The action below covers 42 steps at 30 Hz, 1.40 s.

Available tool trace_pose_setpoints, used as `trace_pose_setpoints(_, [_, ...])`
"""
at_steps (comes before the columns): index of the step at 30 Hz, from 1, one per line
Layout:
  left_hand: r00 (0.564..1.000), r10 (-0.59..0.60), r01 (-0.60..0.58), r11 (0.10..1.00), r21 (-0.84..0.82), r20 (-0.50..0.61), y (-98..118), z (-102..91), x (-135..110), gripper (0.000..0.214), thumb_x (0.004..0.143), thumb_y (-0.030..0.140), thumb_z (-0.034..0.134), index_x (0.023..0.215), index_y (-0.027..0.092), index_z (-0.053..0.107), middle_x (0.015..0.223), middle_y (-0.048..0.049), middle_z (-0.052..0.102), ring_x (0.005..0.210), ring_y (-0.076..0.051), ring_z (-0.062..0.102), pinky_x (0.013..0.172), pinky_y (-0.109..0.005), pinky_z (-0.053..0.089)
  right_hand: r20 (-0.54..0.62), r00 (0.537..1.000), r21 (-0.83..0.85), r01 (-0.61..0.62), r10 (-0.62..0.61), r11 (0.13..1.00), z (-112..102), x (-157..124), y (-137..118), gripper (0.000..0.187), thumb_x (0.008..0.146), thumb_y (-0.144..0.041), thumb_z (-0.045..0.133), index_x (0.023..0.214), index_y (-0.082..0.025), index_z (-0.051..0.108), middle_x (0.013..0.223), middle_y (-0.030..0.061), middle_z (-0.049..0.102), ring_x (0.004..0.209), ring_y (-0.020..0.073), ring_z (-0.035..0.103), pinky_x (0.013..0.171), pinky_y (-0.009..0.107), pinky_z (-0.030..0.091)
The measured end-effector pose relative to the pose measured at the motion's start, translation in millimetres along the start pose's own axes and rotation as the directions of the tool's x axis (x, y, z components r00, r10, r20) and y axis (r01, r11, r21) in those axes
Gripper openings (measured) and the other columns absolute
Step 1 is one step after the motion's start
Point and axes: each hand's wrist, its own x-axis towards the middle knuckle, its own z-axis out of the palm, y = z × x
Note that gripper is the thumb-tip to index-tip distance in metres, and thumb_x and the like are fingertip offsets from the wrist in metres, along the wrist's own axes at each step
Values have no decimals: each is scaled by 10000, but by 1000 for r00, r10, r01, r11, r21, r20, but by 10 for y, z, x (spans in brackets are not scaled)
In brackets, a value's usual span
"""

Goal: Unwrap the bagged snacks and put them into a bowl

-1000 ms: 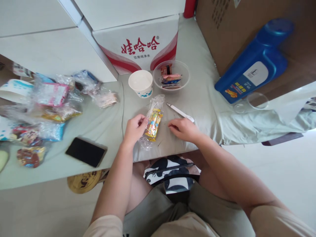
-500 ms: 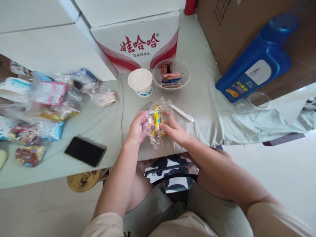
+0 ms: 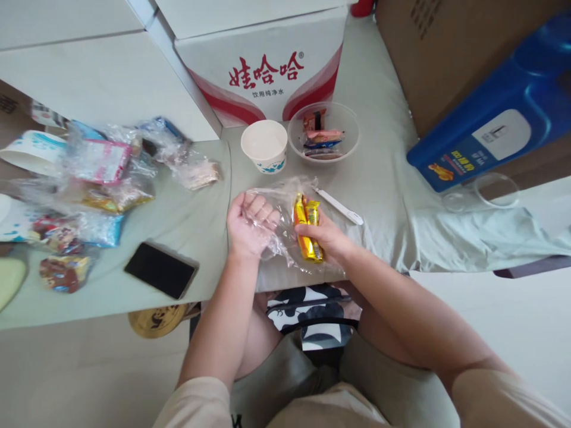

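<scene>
My left hand [image 3: 253, 223] has its fingers curled into a clear plastic bag [image 3: 284, 233], which stretches across toward my other hand. My right hand [image 3: 331, 236] grips yellow-wrapped snack sticks [image 3: 307, 229], with the thumb lying over them. The bag's film spreads around these sticks; whether they lie inside it or on it, I cannot tell. Just beyond my right hand lies a slim white handled tool [image 3: 339, 206]. A paper cup [image 3: 264, 147] stands farther back, beside a clear plastic bowl [image 3: 352, 145] holding several small wrapped snacks [image 3: 323, 138].
A black phone [image 3: 160, 269] lies left of my left arm. Bagged snacks [image 3: 100, 163] are heaped at the far left. Behind the cup stands a white carton [image 3: 267, 83]. A large blue bottle [image 3: 499, 113] and a clear cup [image 3: 497, 190] are on the right.
My hands have moved apart, drawing the bag out between them. The yellow sticks have shifted right with my right hand, and my left hand's fingers have curled in. The view has shifted slightly.
</scene>
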Motion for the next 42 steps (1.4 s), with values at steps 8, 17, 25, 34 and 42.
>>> trace_pose_setpoints(8, [987,154,-157,985,-74,-50,195,-68,66,471,1095,276,262,629,205,259,485,79,233,382,-62,235,451,-200,286,123,992,362,-49,4,931,-134,-113,-293,461,647,-430,726,1087,-316,646,1274,-11,736,1060,218,732,775,345,645])
trace_pose_setpoints(17, [885,456,-462,884,-67,-88,560,-305,85,460,1057,191,328,611,210,220,465,72,267,376,-79,221,451,-207,327,229,973,309,-31,-42,951,-106,-117,-184,554,634,-573,761,1122,-341,640,1219,5,750,1173,308,705,958,561,601])
trace_pose_setpoints(25, [847,503,-528,833,-167,-171,788,-567,134,462,1033,199,356,604,206,187,437,73,277,362,-80,267,457,-212,323,95,984,387,106,-154,916,-171,-19,-177,412,705,-347,747,1103,-327,643,1163,-10,779,1194,263,694,1004,511,569])
trace_pose_setpoints(34, [953,111,-144,984,-100,-280,612,-396,156,415,1029,253,348,628,215,247,450,79,296,341,-69,288,405,-223,235,-282,912,196,359,-298,913,-341,149,-299,254,793,-440,645,945,-237,672,885,-6,746,829,196,710,773,360,617])
trace_pose_setpoints(42, [957,102,-125,990,-67,-272,532,-374,202,419,975,234,474,618,213,256,466,87,272,344,-61,284,394,-225,225,-444,790,93,510,-423,855,-93,404,-596,298,893,-536,590,892,-238,606,786,-33,663,710,137,688,584,240,579])
